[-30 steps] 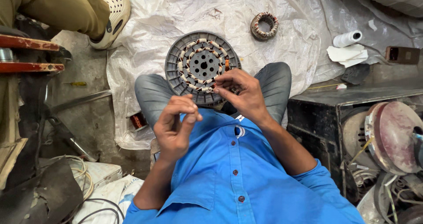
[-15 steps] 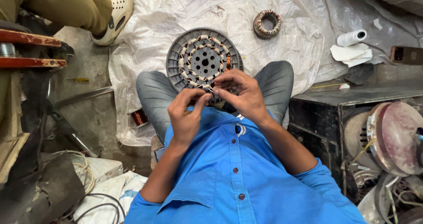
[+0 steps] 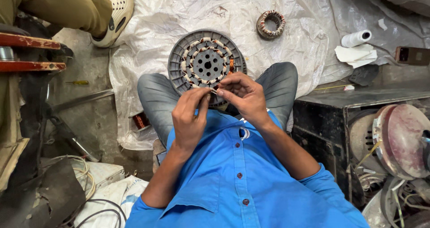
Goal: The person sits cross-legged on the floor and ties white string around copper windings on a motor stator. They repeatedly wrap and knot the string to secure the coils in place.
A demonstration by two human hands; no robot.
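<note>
A round grey motor stator point(image 3: 207, 63) with copper windings rests between my knees on a white plastic sheet point(image 3: 179, 13). Just above its near edge both hands meet at the fingertips. My left hand point(image 3: 190, 116) and my right hand point(image 3: 244, 95) pinch a thin pale wire end point(image 3: 213, 91) between thumbs and forefingers. Where the wire runs from there is hidden by my fingers. My blue shirt fills the lower part of the view.
A smaller wound coil ring point(image 3: 271, 24) lies farther out on the sheet. A white roll point(image 3: 356, 38), paper and a phone point(image 3: 412, 55) sit right. Another person's leg and pale shoe point(image 3: 116, 13) are top left. A copper spool point(image 3: 141, 120), a black box point(image 3: 340, 116) and motor parts point(image 3: 398, 138) flank me.
My left hand has risen from in front of my chest to meet the right hand at the stator's near edge. The right hand has stayed almost still.
</note>
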